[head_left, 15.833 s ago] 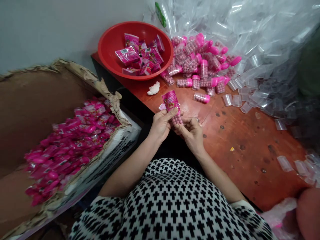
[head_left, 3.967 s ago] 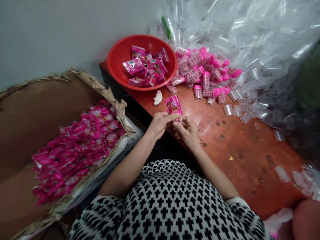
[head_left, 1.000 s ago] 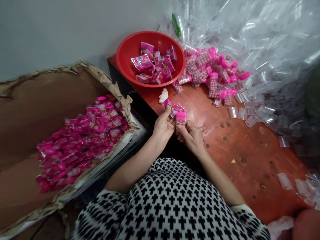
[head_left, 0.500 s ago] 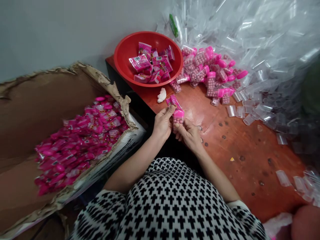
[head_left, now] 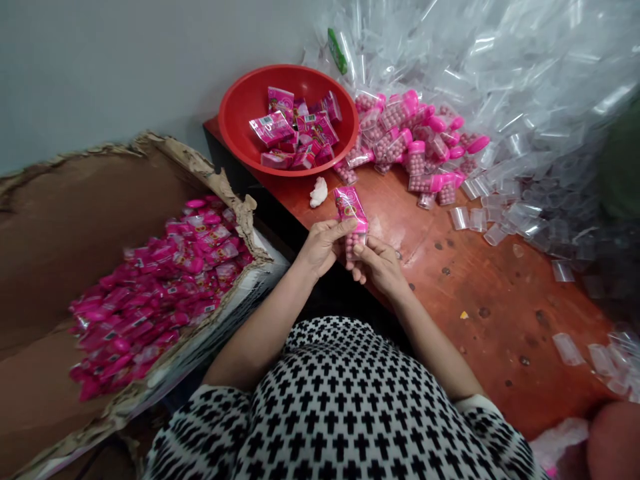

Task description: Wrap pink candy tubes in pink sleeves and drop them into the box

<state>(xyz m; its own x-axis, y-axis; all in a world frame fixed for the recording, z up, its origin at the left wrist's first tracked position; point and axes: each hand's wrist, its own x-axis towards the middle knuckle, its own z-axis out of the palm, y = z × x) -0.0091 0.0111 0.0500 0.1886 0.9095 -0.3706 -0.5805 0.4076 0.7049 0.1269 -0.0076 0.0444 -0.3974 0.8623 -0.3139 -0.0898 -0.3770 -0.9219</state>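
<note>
A small clear bottle of pink candy balls (head_left: 353, 245) is held upright between my hands at the table edge. My right hand (head_left: 383, 265) grips its lower part, thumb in front. Above the balls, a printed pink wrapper (head_left: 349, 202) stands up over the bottle's pink cap. My left hand (head_left: 320, 248) pinches the wrapper, thumb laid across it near the cap. Whether the wrapper is a sleeve round the bottle or lies against it I cannot tell; my fingers behind are partly hidden.
A red bowl (head_left: 230, 150) with several pink packets stands on the red-brown table (head_left: 425, 267). Beyond it lie filled candy bottles (head_left: 400, 143) and a heap of clear empty tubes (head_left: 530, 160). A torn cardboard box (head_left: 60, 200) holding wrapped bottles (head_left: 160, 287) is at left. White crumpled lump (head_left: 319, 192) nearby.
My left thumb has moved from the wrapper's upper part down to near the cap. The wrapper now stands straighter and flatter, its printed face showing. My right hand keeps its hold on the bottle.
</note>
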